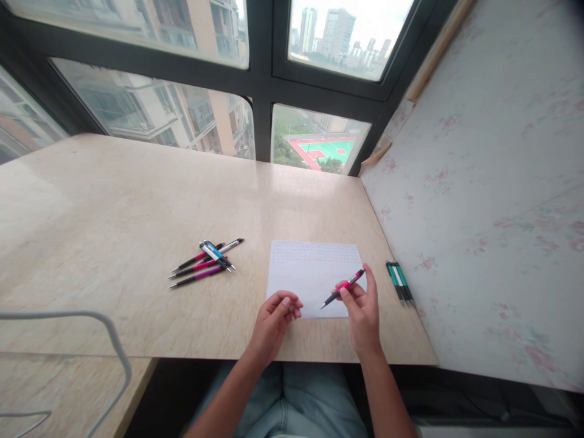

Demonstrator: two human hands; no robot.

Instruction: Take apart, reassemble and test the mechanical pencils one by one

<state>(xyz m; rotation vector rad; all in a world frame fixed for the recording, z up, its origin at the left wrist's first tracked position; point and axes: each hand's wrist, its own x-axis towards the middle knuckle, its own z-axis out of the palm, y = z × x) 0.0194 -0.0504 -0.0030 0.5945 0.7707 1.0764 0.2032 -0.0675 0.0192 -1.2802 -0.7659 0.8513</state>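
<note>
My right hand (362,307) grips a pink and black pen (343,287) above the lower right part of a white sheet of paper (312,267), the tip pointing down-left. My left hand (275,316) rests at the sheet's lower left corner with its fingers curled and pressed together; whether they pinch the paper's edge is unclear. Faint writing runs along the top of the sheet.
A loose pile of several pens (206,258), pink, black and blue-white, lies left of the paper. Two or three green and black pens (400,281) lie by the wall on the right. The beige marble table (114,207) ends at windows behind. A white wire frame (91,340) is at lower left.
</note>
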